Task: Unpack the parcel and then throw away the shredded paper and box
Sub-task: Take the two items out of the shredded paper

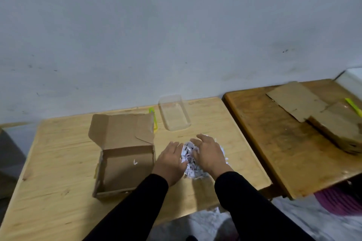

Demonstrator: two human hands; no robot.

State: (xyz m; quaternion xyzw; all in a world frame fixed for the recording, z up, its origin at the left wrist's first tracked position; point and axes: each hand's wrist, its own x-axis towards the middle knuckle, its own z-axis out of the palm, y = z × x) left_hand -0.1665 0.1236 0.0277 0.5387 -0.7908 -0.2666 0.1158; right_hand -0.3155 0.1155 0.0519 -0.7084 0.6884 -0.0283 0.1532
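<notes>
Pale grey wall stood behind a light wooden worktop [58, 162], with a darker wooden worktop [274, 143] adjoining it at 3 o'clock. On the light worktop, the open cardboard box [125, 156] lay with its lid flap raised at 12 o'clock, its interior holding only a tiny white scrap. Just beside the box at 3 o'clock lay the heap of shredded paper [189, 159]. The left hand [172, 159] pressed against the heap's 9 o'clock side and the right hand [208, 153] curved over its 3 o'clock side, both cupped around the paper, fingers loosely bent. At 12 o'clock from the heap sat a clear plastic container [174, 112]; a yellow-green tool [153, 117] showed partly behind the box flap. Another cardboard box [323, 113] rested on the darker worktop.
</notes>
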